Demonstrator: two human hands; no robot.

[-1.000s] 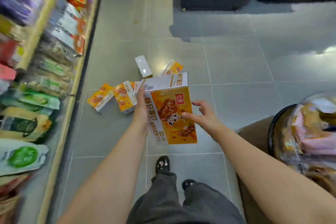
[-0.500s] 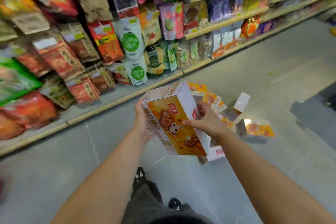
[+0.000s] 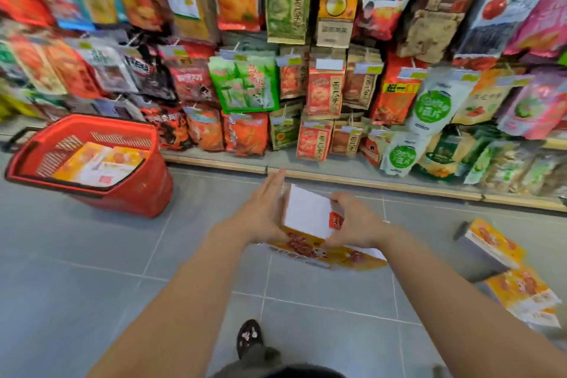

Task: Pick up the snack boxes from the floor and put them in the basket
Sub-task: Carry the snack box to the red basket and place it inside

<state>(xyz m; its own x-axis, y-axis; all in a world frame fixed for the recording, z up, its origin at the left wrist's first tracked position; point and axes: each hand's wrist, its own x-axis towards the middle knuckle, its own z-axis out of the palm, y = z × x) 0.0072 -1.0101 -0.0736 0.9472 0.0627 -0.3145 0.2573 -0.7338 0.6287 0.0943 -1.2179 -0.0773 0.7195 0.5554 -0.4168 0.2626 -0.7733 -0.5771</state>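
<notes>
Orange-and-white cardboard snack box (image 3: 308, 216) was up off the grey tiled floor (image 3: 92, 270), mid-frame, betw. both hands. L hand (image 3: 264, 213) lay flat vs. its left side, fingers straight. R hand (image 3: 356, 222) had fingers curled round its right edge. Red plastic basket (image 3: 132, 193) sat on the floor well to the left, w/ similar boxes (image 3: 98, 163) inside. More orange boxes (image 3: 494, 242) lay on the floor at right, below shelves of snack bags (image 3: 325, 92).
</notes>
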